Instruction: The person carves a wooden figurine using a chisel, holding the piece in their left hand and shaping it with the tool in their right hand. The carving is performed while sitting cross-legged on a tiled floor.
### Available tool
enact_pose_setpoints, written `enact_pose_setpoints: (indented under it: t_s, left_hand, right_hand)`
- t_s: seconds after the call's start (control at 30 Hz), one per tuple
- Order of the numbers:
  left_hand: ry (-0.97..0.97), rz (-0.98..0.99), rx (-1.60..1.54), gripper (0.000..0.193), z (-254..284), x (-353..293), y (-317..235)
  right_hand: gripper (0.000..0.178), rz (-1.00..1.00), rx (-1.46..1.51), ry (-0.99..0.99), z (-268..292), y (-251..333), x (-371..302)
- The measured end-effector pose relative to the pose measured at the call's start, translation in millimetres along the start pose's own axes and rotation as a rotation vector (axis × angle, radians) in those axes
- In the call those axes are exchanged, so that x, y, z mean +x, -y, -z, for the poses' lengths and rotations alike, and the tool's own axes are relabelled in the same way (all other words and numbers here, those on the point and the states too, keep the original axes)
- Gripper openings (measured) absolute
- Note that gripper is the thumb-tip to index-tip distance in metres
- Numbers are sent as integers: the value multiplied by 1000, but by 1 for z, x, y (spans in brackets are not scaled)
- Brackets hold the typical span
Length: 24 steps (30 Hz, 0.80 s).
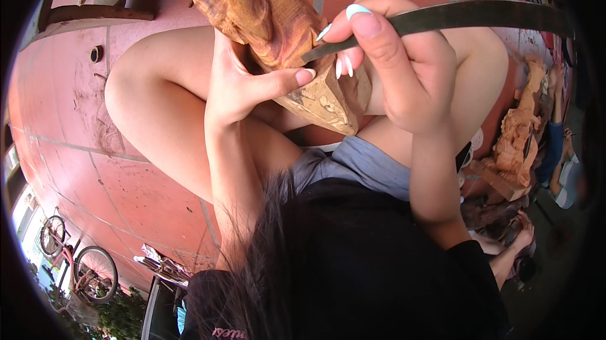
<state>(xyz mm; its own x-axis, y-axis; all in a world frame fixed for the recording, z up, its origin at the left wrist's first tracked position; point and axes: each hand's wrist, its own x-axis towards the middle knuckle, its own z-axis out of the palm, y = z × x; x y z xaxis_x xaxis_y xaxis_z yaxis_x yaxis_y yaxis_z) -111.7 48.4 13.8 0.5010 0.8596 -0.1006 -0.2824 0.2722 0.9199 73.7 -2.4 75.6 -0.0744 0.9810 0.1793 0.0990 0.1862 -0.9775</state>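
One wood carving [259, 8] clasped in left fingers [278, 85], one dark metal strip [473, 15] pinched in right fingers [382, 46]

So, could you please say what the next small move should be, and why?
Perhaps the left hand should ease its thumb back a little, since the right hand holds the dark metal tool with its tip at the carved wood, close by that thumb.
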Motion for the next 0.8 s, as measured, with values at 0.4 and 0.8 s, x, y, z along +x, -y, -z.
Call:
enact_pose_setpoints:
  t_s: [0.4,0.8]
  left_hand:
    - [21,-4,24,91,3,-1,0]
    - [-12,-68,-14,95,0,-4,3]
  right_hand:
    - [31,-54,19,-98,7,0,2]
    - [9,219,-232,-247,-6,6,-15]
